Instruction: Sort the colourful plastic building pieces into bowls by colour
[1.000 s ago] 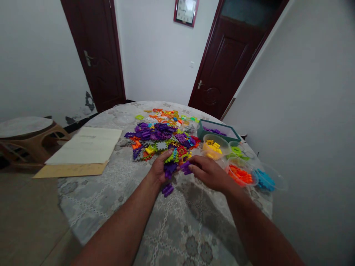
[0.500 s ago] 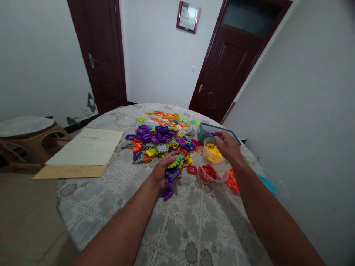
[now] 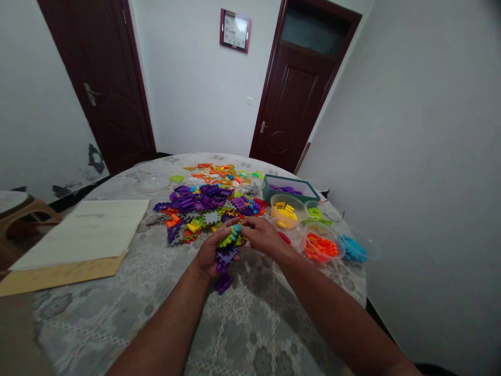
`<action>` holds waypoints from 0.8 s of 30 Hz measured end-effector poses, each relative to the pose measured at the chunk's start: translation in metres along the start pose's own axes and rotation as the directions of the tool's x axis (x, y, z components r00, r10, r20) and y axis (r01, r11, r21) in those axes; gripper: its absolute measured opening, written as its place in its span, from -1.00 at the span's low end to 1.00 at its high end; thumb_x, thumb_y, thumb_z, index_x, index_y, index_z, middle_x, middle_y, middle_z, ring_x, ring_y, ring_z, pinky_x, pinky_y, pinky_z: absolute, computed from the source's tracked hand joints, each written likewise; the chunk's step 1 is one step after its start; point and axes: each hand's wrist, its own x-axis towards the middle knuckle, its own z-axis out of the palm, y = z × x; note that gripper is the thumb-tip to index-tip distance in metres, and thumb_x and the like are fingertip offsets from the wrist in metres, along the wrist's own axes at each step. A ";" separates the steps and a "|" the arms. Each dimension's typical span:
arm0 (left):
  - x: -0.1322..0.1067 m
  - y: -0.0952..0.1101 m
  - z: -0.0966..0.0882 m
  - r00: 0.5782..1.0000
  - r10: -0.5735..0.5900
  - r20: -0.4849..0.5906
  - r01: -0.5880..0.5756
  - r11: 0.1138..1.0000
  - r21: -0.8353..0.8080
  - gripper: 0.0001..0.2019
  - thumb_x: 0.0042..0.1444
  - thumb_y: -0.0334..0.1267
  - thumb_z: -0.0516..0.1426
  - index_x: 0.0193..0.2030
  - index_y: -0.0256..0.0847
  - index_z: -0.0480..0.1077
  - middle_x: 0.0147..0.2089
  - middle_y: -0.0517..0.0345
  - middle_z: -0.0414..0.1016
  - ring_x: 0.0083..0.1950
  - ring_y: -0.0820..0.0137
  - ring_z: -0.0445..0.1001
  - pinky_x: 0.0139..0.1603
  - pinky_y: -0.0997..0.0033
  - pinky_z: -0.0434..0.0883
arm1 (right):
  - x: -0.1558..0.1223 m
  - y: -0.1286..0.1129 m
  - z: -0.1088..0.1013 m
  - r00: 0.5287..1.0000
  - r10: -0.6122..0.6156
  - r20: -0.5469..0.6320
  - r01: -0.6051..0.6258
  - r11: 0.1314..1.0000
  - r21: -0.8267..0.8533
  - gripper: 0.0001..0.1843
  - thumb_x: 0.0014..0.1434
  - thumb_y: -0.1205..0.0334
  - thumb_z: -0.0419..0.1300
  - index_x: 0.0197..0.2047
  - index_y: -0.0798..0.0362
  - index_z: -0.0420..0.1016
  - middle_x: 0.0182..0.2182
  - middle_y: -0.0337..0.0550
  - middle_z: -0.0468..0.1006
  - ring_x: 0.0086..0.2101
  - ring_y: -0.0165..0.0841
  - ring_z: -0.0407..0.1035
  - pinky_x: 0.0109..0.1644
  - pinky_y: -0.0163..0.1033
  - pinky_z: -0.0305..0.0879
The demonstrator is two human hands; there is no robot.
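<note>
Patterned tablecloth [image 3: 245,324] — left hand [image 3: 206,257] holds toothed pieces [image 3: 227,255], right hand [image 3: 261,235] touching them.

The right hand [image 3: 261,236] had come back from the teal box [image 3: 266,193] to the notched plastic pieces [image 3: 227,255] in the left hand [image 3: 207,256], its own purple piece gone from sight. The view had swung rightward, cropping the stool [image 3: 33,213].
</note>
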 end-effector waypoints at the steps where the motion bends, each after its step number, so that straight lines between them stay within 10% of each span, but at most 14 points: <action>1: 0.000 0.000 0.000 1.000 -0.005 0.001 0.005 1.000 -0.002 -0.42 0.22 -0.32 0.30 0.39 -0.22 0.38 -0.07 -0.06 0.64 -0.25 0.20 0.68 -0.56 0.34 0.62 | 0.001 0.001 0.001 1.000 0.025 -0.018 -0.024 1.000 0.019 -0.82 0.20 0.29 0.18 -0.33 0.06 0.63 -0.43 -0.26 0.61 -0.37 -0.37 0.45 -0.32 -0.34 0.23; 10: 0.000 0.000 0.002 0.999 -0.038 -0.023 0.039 0.999 0.026 -0.34 0.20 -0.32 0.29 0.45 -0.24 0.31 0.00 -0.17 0.65 -0.23 0.14 0.70 -0.58 0.32 0.61 | -0.004 -0.001 -0.001 0.988 0.114 -0.103 -0.100 0.986 0.130 -0.87 0.10 0.23 0.20 -0.38 0.05 0.57 -0.48 -0.29 0.55 -0.40 -0.38 0.42 -0.37 -0.34 0.21; 24: 0.004 -0.003 -0.002 0.995 -0.056 -0.080 0.055 0.998 -0.022 -0.41 0.19 -0.35 0.26 0.37 -0.24 0.36 0.08 -0.21 0.65 -0.24 0.16 0.71 -0.56 0.30 0.62 | -0.033 0.016 -0.061 0.957 0.194 -0.214 -0.101 0.918 0.383 -0.68 0.11 0.05 0.29 -0.13 0.06 0.56 -0.42 -0.19 0.61 -0.43 -0.33 0.52 -0.43 -0.30 0.44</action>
